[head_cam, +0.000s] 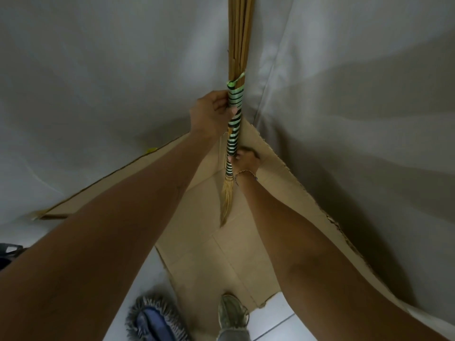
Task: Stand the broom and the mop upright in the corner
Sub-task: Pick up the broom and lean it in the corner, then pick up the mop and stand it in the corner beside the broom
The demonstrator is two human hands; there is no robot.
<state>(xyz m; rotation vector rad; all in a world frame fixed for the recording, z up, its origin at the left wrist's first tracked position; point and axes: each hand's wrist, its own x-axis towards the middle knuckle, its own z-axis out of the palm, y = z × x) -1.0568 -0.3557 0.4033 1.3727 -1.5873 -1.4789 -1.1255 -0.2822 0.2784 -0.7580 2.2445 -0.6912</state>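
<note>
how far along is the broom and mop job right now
About halfway at best. In hand: the broom is upright in the corner, gripped by the left hand higher up and the right hand lower down, not yet let go. Left: the mop lies on the floor by the shoe, untouched.

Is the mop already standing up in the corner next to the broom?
No, the mop head lies on the floor near the person's shoe, while only the broom is upright in the corner.
</note>
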